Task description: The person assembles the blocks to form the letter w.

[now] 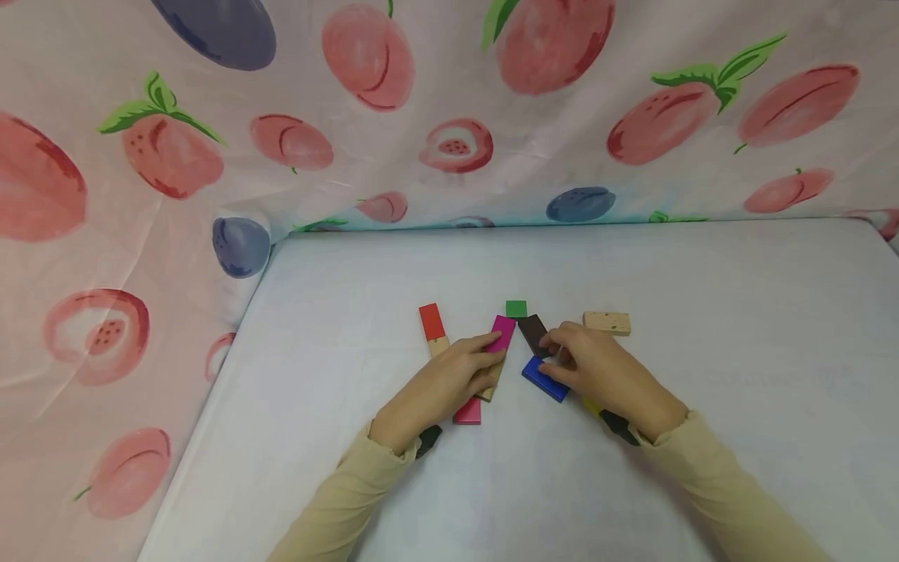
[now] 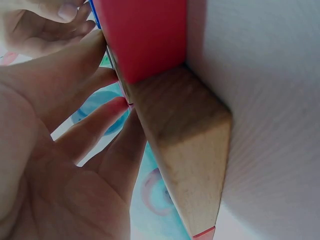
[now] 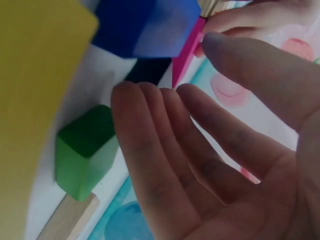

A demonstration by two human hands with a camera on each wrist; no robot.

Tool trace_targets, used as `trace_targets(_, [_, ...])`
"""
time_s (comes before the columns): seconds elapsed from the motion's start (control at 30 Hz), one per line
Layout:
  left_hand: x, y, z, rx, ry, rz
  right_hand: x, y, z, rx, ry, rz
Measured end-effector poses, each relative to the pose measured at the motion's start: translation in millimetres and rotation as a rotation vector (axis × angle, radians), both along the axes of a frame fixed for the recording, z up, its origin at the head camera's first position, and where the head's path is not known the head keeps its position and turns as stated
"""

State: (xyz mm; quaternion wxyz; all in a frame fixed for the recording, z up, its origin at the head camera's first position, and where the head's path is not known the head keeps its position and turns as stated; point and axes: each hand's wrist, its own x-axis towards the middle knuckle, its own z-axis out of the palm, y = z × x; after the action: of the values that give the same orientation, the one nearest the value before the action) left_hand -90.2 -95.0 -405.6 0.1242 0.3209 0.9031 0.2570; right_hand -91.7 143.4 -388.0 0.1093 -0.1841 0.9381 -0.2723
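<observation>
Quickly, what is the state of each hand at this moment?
Left hand: open, fingers touching the magenta block.
Right hand: open, relaxed fingers at the dark brown block, thumb by the blue block.

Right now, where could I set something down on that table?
The white tabletop is bare right of the rightmost wooden block, left of the bright red block, and between the far green block and the fruit-print cloth. It's crowded around the left hand and right hand, where the magenta block, dark brown block and blue block sit close together.
</observation>
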Motion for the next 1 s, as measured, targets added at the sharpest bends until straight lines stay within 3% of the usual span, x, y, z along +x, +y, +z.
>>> trace_targets(1.0, [-0.3,0.5,-0.5,-0.009,-0.001,0.007,9.2,-3.6,-4.7,0.053,0.042,0.058])
